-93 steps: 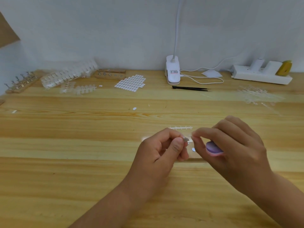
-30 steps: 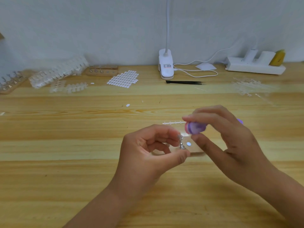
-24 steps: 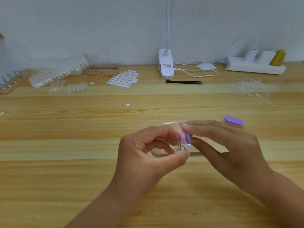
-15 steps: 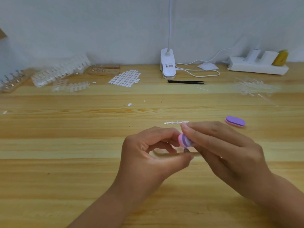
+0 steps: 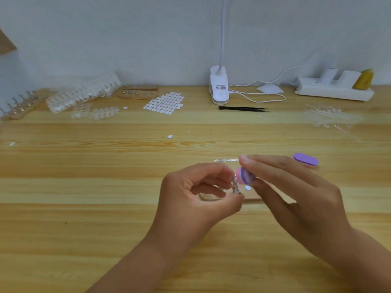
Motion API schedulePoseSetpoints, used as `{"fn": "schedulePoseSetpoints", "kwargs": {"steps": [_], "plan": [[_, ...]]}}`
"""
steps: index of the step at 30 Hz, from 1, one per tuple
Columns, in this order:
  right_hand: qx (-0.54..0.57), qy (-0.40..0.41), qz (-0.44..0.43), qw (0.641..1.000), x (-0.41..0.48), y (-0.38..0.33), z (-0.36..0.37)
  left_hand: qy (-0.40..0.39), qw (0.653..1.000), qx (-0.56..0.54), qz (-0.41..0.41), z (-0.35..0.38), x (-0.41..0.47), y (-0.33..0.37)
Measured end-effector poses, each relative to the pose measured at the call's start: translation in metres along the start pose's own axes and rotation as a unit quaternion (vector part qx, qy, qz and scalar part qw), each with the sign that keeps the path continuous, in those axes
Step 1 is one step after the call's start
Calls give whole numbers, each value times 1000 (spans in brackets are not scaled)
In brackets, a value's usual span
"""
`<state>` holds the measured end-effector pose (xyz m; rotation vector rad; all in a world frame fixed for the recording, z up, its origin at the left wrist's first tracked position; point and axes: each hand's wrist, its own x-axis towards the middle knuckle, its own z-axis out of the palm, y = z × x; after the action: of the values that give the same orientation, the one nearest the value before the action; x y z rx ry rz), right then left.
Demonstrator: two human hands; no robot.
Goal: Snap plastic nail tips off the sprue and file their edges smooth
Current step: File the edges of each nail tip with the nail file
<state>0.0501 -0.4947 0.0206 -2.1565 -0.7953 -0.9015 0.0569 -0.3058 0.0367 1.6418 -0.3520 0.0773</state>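
Note:
My left hand (image 5: 196, 199) pinches a small clear nail tip on a metal stand (image 5: 235, 186) between thumb and fingers, just above the table. My right hand (image 5: 296, 197) holds a pink and purple file block (image 5: 244, 176) between thumb and forefinger, its end against the nail tip. A bare sprue strip (image 5: 225, 160) lies flat just behind my hands. A second purple file block (image 5: 305, 159) lies on the table beyond my right hand. One loose white tip (image 5: 247, 188) lies on a small wooden block (image 5: 252, 197) under my hands.
Along the back stand a white clip lamp (image 5: 219, 87), black tweezers (image 5: 243, 108), a white power strip (image 5: 334, 89), a sheet of white adhesive tabs (image 5: 165, 102), clear sprues of nail tips (image 5: 84, 96) at left and more (image 5: 325, 115) at right, and wooden stands (image 5: 137, 93).
My right hand lowered the file block from above the left fingers to the nail tip's edge. The second purple block came into view on the table at right.

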Motion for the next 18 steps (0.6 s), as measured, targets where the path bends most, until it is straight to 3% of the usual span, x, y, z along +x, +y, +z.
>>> {"fn": "schedulePoseSetpoints", "kwargs": {"steps": [8,13,18], "plan": [[-29,29,16,999,3,7,-9,-10,1000,-3,8,2,1,-1],[-9,-28,-47,998,-4,6,-6,-29,999,-1,30,1,-1,2],[0,7,-9,1000,1,6,-5,-19,1000,-7,22,0,1,0]]}}
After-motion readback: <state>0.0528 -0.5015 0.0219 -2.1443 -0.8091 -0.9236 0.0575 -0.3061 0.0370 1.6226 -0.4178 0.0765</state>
